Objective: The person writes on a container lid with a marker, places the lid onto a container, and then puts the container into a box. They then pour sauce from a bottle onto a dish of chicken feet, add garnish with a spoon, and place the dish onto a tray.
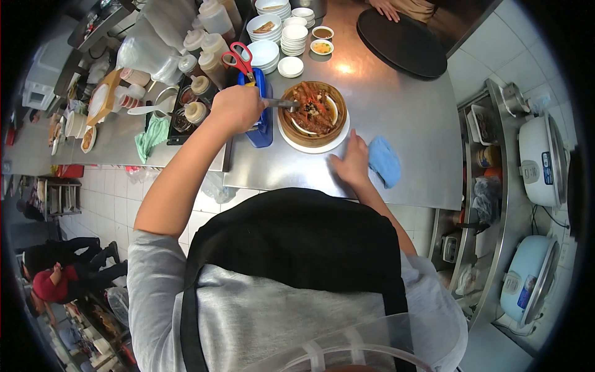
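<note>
My left hand (237,110) is wrapped around metal tongs (280,103), whose far end reaches over the rim of a round bamboo steamer (286,131). Inside the steamer, dark reddish-brown braised food (315,111) lies in a dish with sauce. A white plate (308,147) sits under the steamer on the steel table. My right hand (354,160) is low at the plate's right edge, thumb and fingers apart, holding nothing. Just right of it lies a folded blue cloth (384,162). Beneath my left hand stands a blue container (263,131) with red-handled scissors (238,59) upright behind the hand.
White bowls (263,54) and small dishes (294,37) are stacked at the back, beside two sauce dishes (321,47). A black round tray (403,46) lies at the far right, another person's hand (385,8) on it. Squeeze bottles (214,65) stand left. Rice cookers (540,160) line the right shelf.
</note>
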Available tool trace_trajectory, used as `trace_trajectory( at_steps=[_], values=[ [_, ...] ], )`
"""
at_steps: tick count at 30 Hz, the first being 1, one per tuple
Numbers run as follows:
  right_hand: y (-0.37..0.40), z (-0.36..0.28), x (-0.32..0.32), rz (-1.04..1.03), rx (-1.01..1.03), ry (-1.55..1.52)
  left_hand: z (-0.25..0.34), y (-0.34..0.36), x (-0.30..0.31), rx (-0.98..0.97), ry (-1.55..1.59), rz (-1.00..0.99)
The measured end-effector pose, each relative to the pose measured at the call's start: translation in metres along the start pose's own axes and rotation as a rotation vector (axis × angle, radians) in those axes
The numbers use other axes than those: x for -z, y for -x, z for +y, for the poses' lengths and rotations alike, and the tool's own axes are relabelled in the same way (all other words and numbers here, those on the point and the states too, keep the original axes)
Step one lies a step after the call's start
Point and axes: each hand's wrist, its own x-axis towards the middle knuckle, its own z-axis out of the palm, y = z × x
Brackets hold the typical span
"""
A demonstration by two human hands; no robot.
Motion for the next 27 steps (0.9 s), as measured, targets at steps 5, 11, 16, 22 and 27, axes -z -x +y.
trace_trajectory(
  at_steps=[5, 11, 16, 22, 27],
  values=[
    [0.009, -0.045, 0.054, -0.530, -0.088, -0.851, -0.001, 0.043, -0.010, -0.050, 0.241, 0.198],
    [-0.011, -0.145, 0.034, -0.775, -0.360, -1.594, 0.048, 0.084, -0.080, 0.093, 1.216, 0.206],
    [-0.032, -0.126, 0.061, -0.561, -0.331, -1.443, 0.057, 0.087, -0.072, -0.141, 1.141, 0.041],
    [-0.120, -0.048, 0.142, -0.222, 0.306, 0.073, 0.006, 0.108, -0.062, -0.090, 1.063, 0.033],
    [-0.169, -0.051, 0.155, -0.033, 0.893, 0.504, -0.006, 0.114, -0.059, 0.083, 1.036, 0.101]
  ],
)
